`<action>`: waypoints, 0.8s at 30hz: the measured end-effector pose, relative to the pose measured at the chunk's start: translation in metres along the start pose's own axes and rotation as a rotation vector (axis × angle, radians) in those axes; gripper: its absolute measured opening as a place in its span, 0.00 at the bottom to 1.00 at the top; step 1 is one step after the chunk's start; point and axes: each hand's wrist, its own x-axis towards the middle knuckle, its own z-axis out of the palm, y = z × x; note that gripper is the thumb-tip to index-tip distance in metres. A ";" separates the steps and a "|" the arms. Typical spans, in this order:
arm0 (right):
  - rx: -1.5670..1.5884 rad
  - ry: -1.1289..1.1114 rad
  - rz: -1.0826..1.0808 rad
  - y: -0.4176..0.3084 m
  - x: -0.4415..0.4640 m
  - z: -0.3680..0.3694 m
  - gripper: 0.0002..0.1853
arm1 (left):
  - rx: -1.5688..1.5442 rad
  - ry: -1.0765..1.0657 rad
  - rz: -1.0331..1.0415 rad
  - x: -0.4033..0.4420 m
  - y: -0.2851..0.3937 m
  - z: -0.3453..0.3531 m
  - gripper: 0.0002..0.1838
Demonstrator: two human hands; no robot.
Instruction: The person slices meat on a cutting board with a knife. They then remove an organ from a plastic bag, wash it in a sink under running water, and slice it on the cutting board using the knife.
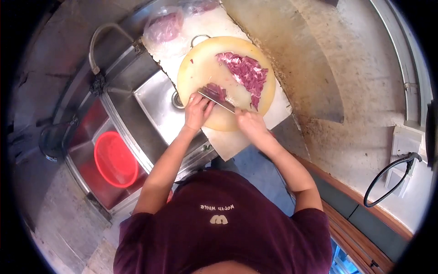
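Observation:
My right hand [250, 122] is closed around the handle of a kitchen knife [217, 101], at the lower edge of a round yellowish cutting board [196, 75]. The blade slants up and left toward my left hand [197, 112]. Fingers curled, that hand presses on the meat right beside the blade; the part under the fingers is mostly hidden. Just beyond the blade lie dark red slices of meat [216, 90]. Farther up and right on the board spreads a larger heap of cut meat [246, 75].
Left of the board is a steel sink [153, 98] with a curved faucet [93, 43]. A red basin [116, 160] sits in another basin farther left. A plastic bag of meat [165, 26] lies behind the board. A stained wall [315, 59] rises to the right, with a black cable loop [368, 196].

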 end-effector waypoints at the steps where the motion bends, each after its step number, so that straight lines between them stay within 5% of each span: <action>1: 0.041 0.000 -0.012 -0.006 0.013 0.001 0.06 | -0.007 -0.007 -0.009 -0.001 0.000 0.001 0.10; 7: 0.173 0.027 -0.075 -0.022 0.079 0.012 0.08 | -0.050 -0.036 0.018 -0.003 0.000 -0.002 0.11; 14: 0.057 -0.100 0.089 0.029 0.012 -0.003 0.10 | -0.040 0.065 0.038 0.000 0.005 -0.003 0.07; 18: -0.030 0.090 -0.040 0.006 0.002 -0.004 0.08 | 0.009 0.054 -0.006 -0.004 0.000 0.001 0.08; 24: 0.142 0.033 -0.074 -0.022 0.078 0.014 0.12 | -0.019 0.016 -0.001 -0.001 -0.002 0.002 0.08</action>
